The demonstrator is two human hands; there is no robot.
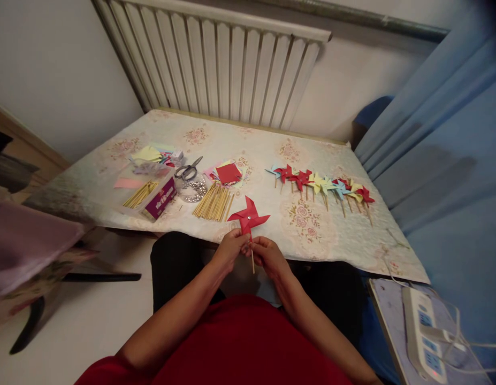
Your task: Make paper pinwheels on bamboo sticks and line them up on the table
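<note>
A red paper pinwheel (248, 216) on a thin wooden stick is held upright just over the table's front edge. My left hand (230, 248) is closed on it just below the blades. Close beside it, my right hand (267, 252) pinches the stick from the other side. A shiny pin shows at the pinwheel's centre. Near my left hand lies a bundle of wooden sticks (211, 203). Behind that are a round container of metal pins (192, 190) and a stack of coloured paper squares (228, 174), a red one on top.
Scissors (189, 169) rest by the pin container. A box (159, 198) with more sticks and coloured paper stands on the left. Several finished pinwheels (322, 184) lie in a row on the right. A power strip (423, 331) with cables sits at lower right.
</note>
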